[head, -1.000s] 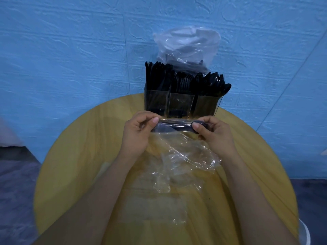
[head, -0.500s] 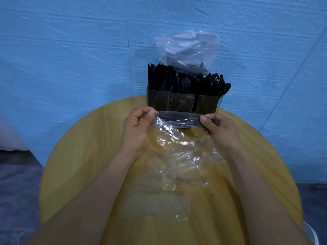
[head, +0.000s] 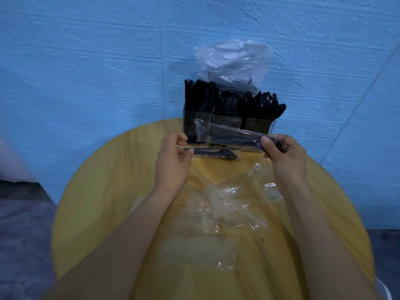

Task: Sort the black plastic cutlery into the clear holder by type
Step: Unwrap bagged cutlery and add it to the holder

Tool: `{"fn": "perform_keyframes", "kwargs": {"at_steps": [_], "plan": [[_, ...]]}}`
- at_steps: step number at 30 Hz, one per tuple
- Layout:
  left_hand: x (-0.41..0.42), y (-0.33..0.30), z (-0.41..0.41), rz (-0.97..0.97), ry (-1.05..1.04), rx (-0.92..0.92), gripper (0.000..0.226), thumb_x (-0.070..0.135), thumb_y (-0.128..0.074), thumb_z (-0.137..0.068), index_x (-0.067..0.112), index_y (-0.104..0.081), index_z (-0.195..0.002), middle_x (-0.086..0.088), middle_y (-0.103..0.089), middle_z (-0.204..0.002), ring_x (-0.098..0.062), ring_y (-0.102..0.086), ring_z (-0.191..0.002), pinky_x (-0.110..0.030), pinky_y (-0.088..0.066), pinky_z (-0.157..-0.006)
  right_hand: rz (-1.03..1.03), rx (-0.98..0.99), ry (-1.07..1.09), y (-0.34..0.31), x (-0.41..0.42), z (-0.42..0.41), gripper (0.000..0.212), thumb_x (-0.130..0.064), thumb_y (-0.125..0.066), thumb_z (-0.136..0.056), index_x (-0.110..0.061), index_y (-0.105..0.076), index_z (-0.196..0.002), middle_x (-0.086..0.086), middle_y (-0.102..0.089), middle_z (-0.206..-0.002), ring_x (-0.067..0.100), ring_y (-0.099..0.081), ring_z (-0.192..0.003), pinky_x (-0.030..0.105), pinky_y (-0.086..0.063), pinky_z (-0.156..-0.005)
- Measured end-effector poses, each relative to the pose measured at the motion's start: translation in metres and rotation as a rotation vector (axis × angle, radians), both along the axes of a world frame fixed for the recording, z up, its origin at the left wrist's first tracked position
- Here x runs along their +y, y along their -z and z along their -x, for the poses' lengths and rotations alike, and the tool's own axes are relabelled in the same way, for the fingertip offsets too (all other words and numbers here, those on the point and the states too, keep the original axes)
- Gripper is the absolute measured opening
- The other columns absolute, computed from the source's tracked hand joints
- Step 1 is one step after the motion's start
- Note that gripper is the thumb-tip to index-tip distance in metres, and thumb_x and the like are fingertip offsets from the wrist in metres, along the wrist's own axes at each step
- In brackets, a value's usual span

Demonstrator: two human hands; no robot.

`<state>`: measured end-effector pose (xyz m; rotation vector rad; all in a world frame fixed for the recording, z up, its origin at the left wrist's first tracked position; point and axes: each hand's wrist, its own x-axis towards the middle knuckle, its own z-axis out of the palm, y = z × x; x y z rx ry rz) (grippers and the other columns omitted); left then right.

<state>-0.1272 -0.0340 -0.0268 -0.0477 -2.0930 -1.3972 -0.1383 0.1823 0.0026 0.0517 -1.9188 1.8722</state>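
My left hand [head: 173,163] pinches the handle of one black cutlery piece [head: 216,153], which lies level just above the table with its wide end to the right. My right hand [head: 283,156] grips the right end of a clear wrapper sleeve [head: 225,134] with dark cutlery still inside. The sleeve's open left end sticks up in front of the clear holder [head: 257,125]. The holder has three compartments: knives [head: 194,94] on the left, forks [head: 229,100] in the middle, spoons [head: 268,102] on the right.
Crumpled empty clear wrappers [head: 227,202] lie between my forearms on the round yellow wooden table [head: 108,202]. A clear plastic bag [head: 236,61] with more dark cutlery stands behind the holder against the blue wall.
My hands have moved apart. One black piece has come out of the sleeve in my left hand, while my right hand has kept the sleeve and lifted it.
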Motion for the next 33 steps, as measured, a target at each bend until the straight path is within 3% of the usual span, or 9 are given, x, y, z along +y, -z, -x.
{"fn": "perform_keyframes", "kwargs": {"at_steps": [4,8,12,14,18,20,22,27,33], "plan": [[0.008,-0.001,-0.002,-0.009,-0.003,0.044,0.037,0.035,-0.068,-0.084,0.024,-0.045,-0.110,0.005,-0.046,-0.110,0.001,-0.053,-0.087,-0.003,-0.040,-0.069,-0.031,-0.015,-0.097,0.001,-0.009,-0.003,0.009,-0.010,-0.067,-0.085,-0.007,-0.063,-0.092,-0.006,-0.062,-0.065,-0.001,-0.055,-0.056,0.013,-0.046,-0.058],[0.003,-0.004,-0.003,-0.187,0.024,0.072,0.014,0.017,-0.060,-0.091,0.027,-0.051,-0.091,0.007,-0.059,-0.088,-0.010,-0.058,-0.080,-0.016,-0.045,-0.071,-0.026,-0.047,-0.158,0.002,-0.013,-0.004,0.015,-0.010,-0.067,-0.085,-0.003,-0.063,-0.098,-0.005,-0.064,-0.071,0.000,-0.058,-0.062,0.013,-0.048,-0.060],[0.002,-0.009,-0.001,-0.404,0.078,0.027,0.019,0.006,-0.049,-0.096,0.019,-0.055,-0.084,0.002,-0.057,-0.074,-0.003,-0.053,-0.059,-0.018,-0.048,-0.063,0.264,-0.117,-0.236,0.002,-0.013,-0.004,0.003,-0.006,-0.057,-0.091,-0.006,-0.058,-0.088,-0.003,-0.061,-0.070,0.003,-0.057,-0.062,0.013,-0.048,-0.060],[0.001,-0.008,0.002,-0.505,0.101,-0.041,0.017,0.008,-0.044,-0.098,0.014,-0.055,-0.086,0.000,-0.055,-0.072,0.000,-0.051,-0.055,-0.018,-0.048,-0.062,0.366,-0.113,-0.251,0.002,-0.013,-0.003,0.014,-0.004,-0.051,-0.094,-0.008,-0.057,-0.081,-0.005,-0.062,-0.066,0.003,-0.057,-0.061,0.013,-0.048,-0.060],[-0.004,-0.007,-0.003,-0.144,-0.210,0.119,0.007,0.009,-0.052,-0.094,0.009,-0.052,-0.101,-0.007,-0.050,-0.098,0.004,-0.048,-0.072,-0.006,-0.037,-0.070,0.386,-0.063,-0.155,0.004,-0.010,-0.001,0.016,-0.003,-0.054,-0.093,-0.011,-0.057,-0.079,-0.005,-0.064,-0.067,0.006,-0.058,-0.064,0.016,-0.049,-0.064],[0.001,-0.010,-0.009,-0.002,-0.159,0.259,0.009,0.005,-0.054,-0.092,0.010,-0.053,-0.100,-0.003,-0.048,-0.097,0.006,-0.048,-0.079,-0.005,-0.037,-0.072,0.379,-0.041,-0.106,0.005,-0.010,0.000,0.013,-0.003,-0.055,-0.093,-0.010,-0.058,-0.082,-0.002,-0.063,-0.071,0.008,-0.058,-0.064,0.017,-0.049,-0.066],[0.007,-0.008,-0.011,0.065,-0.003,0.214,0.013,0.009,-0.057,-0.092,0.017,-0.051,-0.100,0.002,-0.051,-0.097,0.006,-0.050,-0.082,-0.005,-0.039,-0.074,0.350,-0.027,-0.097,0.007,-0.011,0.001,0.012,-0.004,-0.056,-0.092,-0.010,-0.059,-0.083,-0.003,-0.064,-0.070,0.007,-0.058,-0.063,0.018,-0.049,-0.066],[0.005,0.001,-0.003,-0.056,0.094,-0.003,0.027,0.024,-0.059,-0.091,0.010,-0.053,-0.114,0.007,-0.057,-0.098,0.003,-0.054,-0.084,-0.006,-0.043,-0.074,0.308,-0.001,-0.132,0.009,-0.014,0.000,0.011,-0.004,-0.055,-0.092,-0.009,-0.060,-0.085,-0.008,-0.065,-0.065,0.007,-0.059,-0.065,0.018,-0.049,-0.066],[0.004,0.001,0.002,-0.229,0.138,-0.074,0.013,0.018,-0.060,-0.091,0.016,-0.056,-0.103,0.013,-0.059,-0.087,0.005,-0.056,-0.077,-0.009,-0.045,-0.072,0.282,-0.001,-0.187,0.011,-0.017,-0.002,0.013,-0.006,-0.053,-0.093,-0.008,-0.065,-0.089,-0.008,-0.066,-0.071,0.005,-0.056,-0.064,0.017,-0.048,-0.067]]}}
